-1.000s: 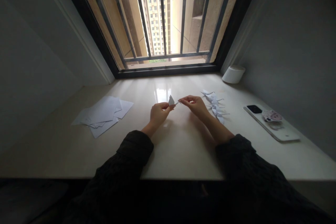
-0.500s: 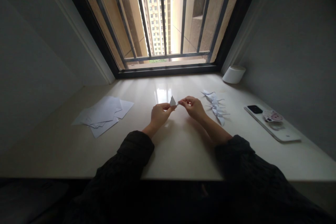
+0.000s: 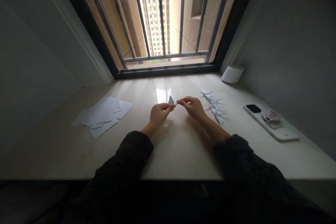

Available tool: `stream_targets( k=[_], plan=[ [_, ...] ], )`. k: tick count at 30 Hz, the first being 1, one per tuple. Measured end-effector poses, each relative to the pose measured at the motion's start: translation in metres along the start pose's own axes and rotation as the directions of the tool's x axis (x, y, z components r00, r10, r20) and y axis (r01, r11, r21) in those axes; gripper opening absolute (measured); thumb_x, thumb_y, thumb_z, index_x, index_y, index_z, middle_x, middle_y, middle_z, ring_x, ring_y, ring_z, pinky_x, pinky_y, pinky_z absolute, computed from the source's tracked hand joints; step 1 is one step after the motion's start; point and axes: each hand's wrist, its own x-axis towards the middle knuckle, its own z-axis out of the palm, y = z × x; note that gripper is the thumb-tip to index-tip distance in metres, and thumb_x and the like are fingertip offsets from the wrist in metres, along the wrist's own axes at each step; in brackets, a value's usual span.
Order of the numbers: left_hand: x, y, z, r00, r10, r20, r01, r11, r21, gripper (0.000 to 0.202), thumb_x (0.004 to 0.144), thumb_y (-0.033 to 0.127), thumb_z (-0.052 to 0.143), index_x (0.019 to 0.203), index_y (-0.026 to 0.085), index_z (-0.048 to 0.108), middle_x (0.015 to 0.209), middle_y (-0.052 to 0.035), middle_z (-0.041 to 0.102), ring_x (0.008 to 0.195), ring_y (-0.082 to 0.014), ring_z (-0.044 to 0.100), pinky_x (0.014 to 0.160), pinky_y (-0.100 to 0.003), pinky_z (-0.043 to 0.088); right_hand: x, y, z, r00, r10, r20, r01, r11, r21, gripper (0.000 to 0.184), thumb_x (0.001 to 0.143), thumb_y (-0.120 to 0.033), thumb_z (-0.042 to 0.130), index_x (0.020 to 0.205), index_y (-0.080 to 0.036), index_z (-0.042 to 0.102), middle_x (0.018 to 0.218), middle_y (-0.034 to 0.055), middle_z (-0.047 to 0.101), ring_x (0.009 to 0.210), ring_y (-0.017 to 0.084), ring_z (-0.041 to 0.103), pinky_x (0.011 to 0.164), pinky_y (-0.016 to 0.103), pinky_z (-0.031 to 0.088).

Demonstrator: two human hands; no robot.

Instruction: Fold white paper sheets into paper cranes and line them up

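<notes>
- Two hands meet at frame centre, above the pale desk (image 3: 183, 147); the left hand (image 3: 158, 114) and the right hand (image 3: 193, 107) each pinch one end of a small folded paper piece (image 3: 172, 102).
- Fingers are curled closed on the paper; its fold details are too small to make out.
- Dark sleeves are cut off at the lower edge.
- Folded paper figures (image 3: 214, 105) lie just right of the right hand; their shapes are indistinct.
- Loose paper sheets (image 3: 101, 115) lie at left, a phone (image 3: 270, 122) at right.
- Compared with the earlier frame, the grip is unchanged; the view has shifted slightly.
</notes>
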Motion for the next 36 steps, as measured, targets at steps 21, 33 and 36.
stream_targets(
  k=[21, 33, 36],
  plan=[
    [0.002, -0.002, 0.000, 0.995, 0.022, 0.092, -0.011, 0.993, -0.117, 0.028, 0.073, 0.043, 0.066, 0.074, 0.016, 0.074, 0.074, -0.0065, 0.072, 0.072, -0.0208, 0.066, 0.065, -0.028, 0.047, -0.007, -0.015, 0.002, 0.964, 0.088, 0.252, -0.168, 0.933, 0.319, 0.033, 0.062, -0.047, 0.074, 0.077, -0.018, 0.074, 0.077, 0.0058, 0.072, 0.078, 0.021, 0.064, 0.077, 0.032, 0.045],
    [0.007, 0.000, -0.009, 0.999, 0.028, 0.018, -0.025, 0.984, -0.178, 0.035, 0.068, 0.042, 0.073, 0.096, 0.021, 0.073, 0.094, -0.0080, 0.073, 0.088, -0.0231, 0.067, 0.075, -0.033, 0.050, -0.005, -0.007, 0.002, 0.984, 0.077, 0.160, -0.119, 0.957, 0.266, 0.035, 0.063, -0.050, 0.072, 0.076, -0.018, 0.073, 0.075, 0.0052, 0.071, 0.072, 0.018, 0.059, 0.070, 0.030, 0.044],
    [0.009, 0.000, -0.010, 0.998, 0.039, -0.054, -0.052, 0.963, -0.264, 0.031, 0.073, 0.043, 0.068, 0.094, 0.020, 0.074, 0.096, -0.0077, 0.073, 0.089, -0.0217, 0.066, 0.079, -0.034, 0.050, -0.006, -0.007, 0.004, 0.978, 0.061, 0.200, -0.103, 0.974, 0.203, 0.038, 0.064, -0.054, 0.070, 0.075, -0.018, 0.073, 0.067, 0.0031, 0.068, 0.063, 0.015, 0.055, 0.062, 0.028, 0.042]
  ],
)
